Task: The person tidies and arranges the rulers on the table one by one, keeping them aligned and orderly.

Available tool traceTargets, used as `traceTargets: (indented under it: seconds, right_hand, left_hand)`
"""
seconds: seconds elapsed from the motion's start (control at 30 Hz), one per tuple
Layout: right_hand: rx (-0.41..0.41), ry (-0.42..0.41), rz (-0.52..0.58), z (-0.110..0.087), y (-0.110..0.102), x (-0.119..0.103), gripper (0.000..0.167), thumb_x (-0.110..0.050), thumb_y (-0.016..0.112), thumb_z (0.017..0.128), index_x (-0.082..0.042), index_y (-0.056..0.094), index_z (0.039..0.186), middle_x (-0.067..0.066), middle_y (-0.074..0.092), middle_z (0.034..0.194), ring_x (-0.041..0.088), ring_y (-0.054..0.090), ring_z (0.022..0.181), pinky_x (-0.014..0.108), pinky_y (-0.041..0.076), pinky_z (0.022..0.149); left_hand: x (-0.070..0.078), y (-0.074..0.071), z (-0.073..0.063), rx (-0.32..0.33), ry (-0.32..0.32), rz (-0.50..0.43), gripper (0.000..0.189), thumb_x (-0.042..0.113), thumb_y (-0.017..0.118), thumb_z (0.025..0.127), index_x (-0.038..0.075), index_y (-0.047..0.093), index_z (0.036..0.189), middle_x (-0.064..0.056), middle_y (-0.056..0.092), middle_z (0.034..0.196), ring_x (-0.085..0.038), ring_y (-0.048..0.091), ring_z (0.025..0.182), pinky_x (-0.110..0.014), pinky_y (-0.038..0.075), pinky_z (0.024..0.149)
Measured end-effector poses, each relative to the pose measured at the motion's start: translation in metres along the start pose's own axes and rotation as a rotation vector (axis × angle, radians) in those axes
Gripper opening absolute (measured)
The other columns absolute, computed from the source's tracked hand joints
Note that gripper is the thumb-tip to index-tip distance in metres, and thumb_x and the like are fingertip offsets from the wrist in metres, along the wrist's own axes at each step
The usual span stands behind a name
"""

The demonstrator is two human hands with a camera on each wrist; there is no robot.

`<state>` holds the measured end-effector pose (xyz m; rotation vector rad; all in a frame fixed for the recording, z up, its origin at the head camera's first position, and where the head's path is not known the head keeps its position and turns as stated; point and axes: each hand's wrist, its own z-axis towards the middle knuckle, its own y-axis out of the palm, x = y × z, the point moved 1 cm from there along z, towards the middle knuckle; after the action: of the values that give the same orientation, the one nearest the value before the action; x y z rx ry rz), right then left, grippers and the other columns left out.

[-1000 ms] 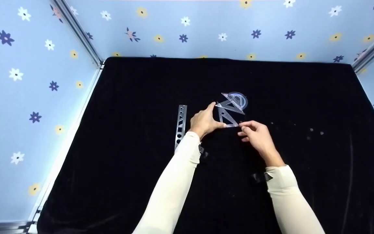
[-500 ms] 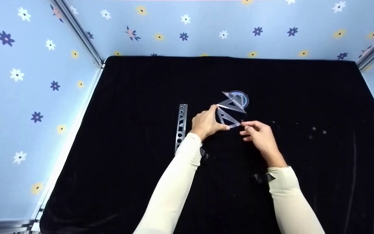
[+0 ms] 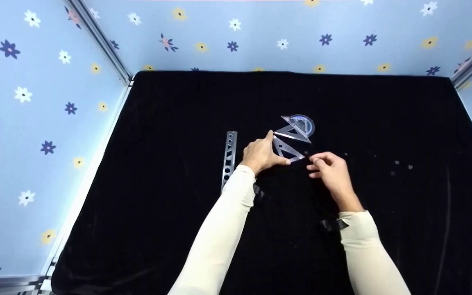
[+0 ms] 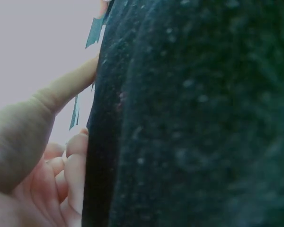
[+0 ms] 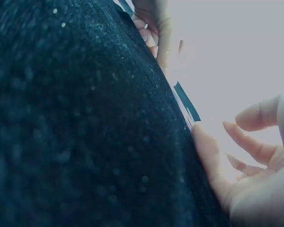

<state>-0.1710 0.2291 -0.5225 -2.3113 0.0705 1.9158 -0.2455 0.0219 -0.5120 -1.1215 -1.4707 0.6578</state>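
Observation:
In the head view a clear triangular set square [image 3: 292, 152] lies on the black cloth. My left hand [image 3: 260, 153] spans its left side: the index fingertip is at the upper corner, the straight thumb at the lower edge. The left wrist view shows that thumb [image 4: 71, 87] against the cloth, with other fingers bent beneath. My right hand [image 3: 330, 168] is just right of the set square's pointed corner; in the right wrist view its index finger [image 5: 206, 144] rests low at the cloth, the thumb apart. Just above, a second set square [image 3: 291, 133] overlaps a clear round-edged protractor [image 3: 307, 125].
A clear ruler [image 3: 228, 159] with cut-out shapes lies left of my left hand, its lower end hidden by the forearm. Small pale specks [image 3: 404, 164] dot the cloth at right. Blue flowered panels [image 3: 256, 32] stand behind and at the sides.
The lower set square has turned slightly, its pointed corner shifting right. My right hand has drawn a little to the right; the left hand still spans the set square's side.

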Motion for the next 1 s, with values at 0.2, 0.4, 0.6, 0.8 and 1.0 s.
traceTargets:
  seconds: [0.2,0.4,0.6,0.8,1.0]
  right_hand:
    - [-0.037,0.039,0.062,-0.001,-0.002,0.003,0.016,-0.001,0.053,0.104,0.01,0.063,0.11,0.005,0.076,0.099,0.012,0.076,0.074,0.028,0.063,0.063]
    - [-0.059,0.052,0.104,-0.001,-0.003,0.003,0.015,-0.002,0.053,0.104,0.008,0.062,0.111,0.009,0.079,0.104,0.015,0.078,0.08,0.03,0.064,0.068]
    - [-0.06,0.059,0.118,0.0,-0.003,0.002,0.016,-0.002,0.052,0.104,0.008,0.061,0.112,0.01,0.079,0.105,0.015,0.079,0.081,0.029,0.064,0.068]
    - [-0.046,0.076,0.121,-0.002,-0.002,-0.002,0.016,-0.002,0.052,0.103,0.007,0.062,0.112,0.01,0.078,0.107,0.015,0.078,0.08,0.029,0.064,0.069]
    - [-0.047,0.124,0.177,-0.006,-0.001,-0.004,0.019,-0.002,0.05,0.104,0.007,0.058,0.118,0.011,0.077,0.113,0.017,0.079,0.082,0.031,0.065,0.072]
  left_hand:
    - [-0.003,0.0,0.001,0.034,-0.006,-0.093,0.087,0.064,0.072,0.089,0.022,0.043,0.159,-0.012,0.068,0.14,-0.032,0.067,0.125,-0.048,0.054,0.103]
    - [-0.01,0.003,0.002,0.127,-0.044,-0.269,0.042,0.029,0.06,0.104,0.025,0.057,0.145,-0.008,0.08,0.097,-0.02,0.078,0.073,-0.04,0.058,0.088]
    - [-0.011,0.004,0.003,0.156,-0.061,-0.311,0.038,0.028,0.067,0.1,0.022,0.059,0.136,0.002,0.073,0.069,-0.005,0.06,0.042,-0.032,0.058,0.076]
    - [-0.01,0.004,0.004,0.159,-0.075,-0.308,0.049,0.03,0.07,0.098,0.02,0.055,0.144,0.004,0.073,0.068,-0.007,0.064,0.045,-0.033,0.059,0.085]
    - [-0.011,0.006,0.006,0.151,-0.082,-0.334,0.054,0.032,0.073,0.097,0.017,0.054,0.145,0.004,0.072,0.064,-0.006,0.063,0.044,-0.032,0.058,0.089]
